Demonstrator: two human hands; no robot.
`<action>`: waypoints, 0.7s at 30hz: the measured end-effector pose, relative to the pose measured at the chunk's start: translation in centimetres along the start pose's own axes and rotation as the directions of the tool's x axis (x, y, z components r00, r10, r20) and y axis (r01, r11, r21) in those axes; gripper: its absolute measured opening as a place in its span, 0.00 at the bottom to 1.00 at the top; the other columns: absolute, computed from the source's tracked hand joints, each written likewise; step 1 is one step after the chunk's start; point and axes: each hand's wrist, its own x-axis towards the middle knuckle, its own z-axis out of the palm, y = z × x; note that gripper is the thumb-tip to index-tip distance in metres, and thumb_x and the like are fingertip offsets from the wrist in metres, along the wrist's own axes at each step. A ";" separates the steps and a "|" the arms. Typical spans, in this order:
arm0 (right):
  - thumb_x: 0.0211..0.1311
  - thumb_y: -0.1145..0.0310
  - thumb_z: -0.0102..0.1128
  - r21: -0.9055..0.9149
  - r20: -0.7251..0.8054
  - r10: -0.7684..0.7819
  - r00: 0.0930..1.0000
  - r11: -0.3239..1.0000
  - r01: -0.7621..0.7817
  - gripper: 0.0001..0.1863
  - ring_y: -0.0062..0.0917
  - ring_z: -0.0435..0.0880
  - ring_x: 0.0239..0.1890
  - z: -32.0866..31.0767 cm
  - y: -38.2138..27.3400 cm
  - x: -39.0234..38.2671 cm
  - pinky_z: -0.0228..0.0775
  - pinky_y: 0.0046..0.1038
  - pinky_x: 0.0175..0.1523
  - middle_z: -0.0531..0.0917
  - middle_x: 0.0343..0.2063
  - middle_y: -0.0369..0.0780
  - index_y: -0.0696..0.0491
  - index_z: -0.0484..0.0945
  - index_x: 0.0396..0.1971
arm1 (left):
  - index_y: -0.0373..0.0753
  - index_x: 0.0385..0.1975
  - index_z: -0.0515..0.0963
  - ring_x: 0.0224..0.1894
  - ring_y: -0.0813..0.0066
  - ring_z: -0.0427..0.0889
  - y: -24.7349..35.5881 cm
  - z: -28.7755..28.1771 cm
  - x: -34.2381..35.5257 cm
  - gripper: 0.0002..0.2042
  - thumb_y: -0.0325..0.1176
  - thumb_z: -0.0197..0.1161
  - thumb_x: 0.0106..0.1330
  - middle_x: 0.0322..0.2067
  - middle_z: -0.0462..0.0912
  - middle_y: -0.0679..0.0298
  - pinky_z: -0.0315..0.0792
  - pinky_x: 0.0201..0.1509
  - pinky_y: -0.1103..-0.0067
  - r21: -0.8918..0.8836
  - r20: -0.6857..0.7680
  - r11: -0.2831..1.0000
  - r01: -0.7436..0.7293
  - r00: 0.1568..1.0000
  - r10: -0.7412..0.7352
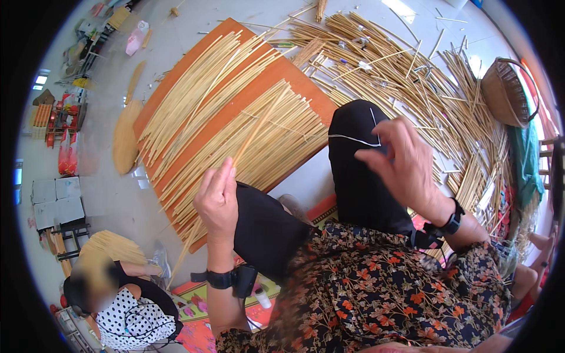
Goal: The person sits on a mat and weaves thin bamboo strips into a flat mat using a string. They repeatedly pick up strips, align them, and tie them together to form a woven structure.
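Note:
My left hand [216,194] is closed in a pinch around a pale straw stalk [259,126], which slants up and away over the board. Under it, a row of similar stalks [259,141] lies side by side, crossed by a thin cord [276,125]. My right hand [400,162] is raised over my right knee, thumb and fingers apart. Close to its fingertips a white string [353,138] bends across my black trouser leg [359,182]; whether they touch it, I cannot tell.
A second bunch of stalks [194,97] lies on the orange board [226,29]. Many loose stalks [412,88] cover the floor to the far right, near a woven basket [503,94]. Another person [135,312] sits at lower left. A small white bottle [262,298] stands beside my left wrist.

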 end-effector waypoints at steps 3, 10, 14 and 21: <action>0.66 0.64 0.71 -0.057 0.097 0.158 0.983 0.987 -0.153 0.13 0.44 0.84 0.32 0.5 2.5 0.4 0.75 0.42 0.35 0.82 0.33 0.44 0.54 0.75 0.37 | 0.34 0.50 0.87 0.29 0.63 0.83 -1.6 -0.5 1.9 0.12 0.21 0.70 0.68 0.31 0.83 0.56 0.75 0.34 0.72 -0.023 -0.002 1.000 0.006 1.000 -0.006; 0.67 0.71 0.68 0.047 0.232 0.127 0.964 0.989 -0.142 0.09 0.47 0.84 0.32 0.4 2.5 1.6 0.75 0.42 0.36 0.81 0.31 0.46 0.55 0.75 0.37 | 0.33 0.49 0.88 0.29 0.69 0.83 -9.0 0.1 5.8 0.11 0.23 0.68 0.69 0.30 0.85 0.57 0.75 0.34 0.74 -0.137 0.095 0.989 0.049 0.995 -0.036; 0.66 0.77 0.69 0.374 0.307 -0.142 0.941 0.927 0.018 0.08 0.40 0.84 0.32 -0.8 -2.5 4.1 0.77 0.36 0.37 0.81 0.33 0.43 0.56 0.77 0.38 | 0.36 0.49 0.88 0.31 0.65 0.84 -12.3 0.8 7.7 0.10 0.26 0.68 0.70 0.33 0.86 0.58 0.76 0.36 0.73 -0.140 0.185 0.985 0.099 0.980 -0.072; 0.66 0.76 0.64 0.566 0.371 -0.541 0.755 0.776 0.278 0.12 0.39 0.85 0.34 6.5 -6.3 10.8 0.81 0.35 0.36 0.78 0.34 0.42 0.57 0.78 0.48 | 0.41 0.49 0.89 0.36 0.58 0.87 -16.6 5.6 11.3 0.10 0.33 0.67 0.72 0.37 0.89 0.59 0.78 0.39 0.69 -0.060 0.360 0.998 -0.009 0.932 0.030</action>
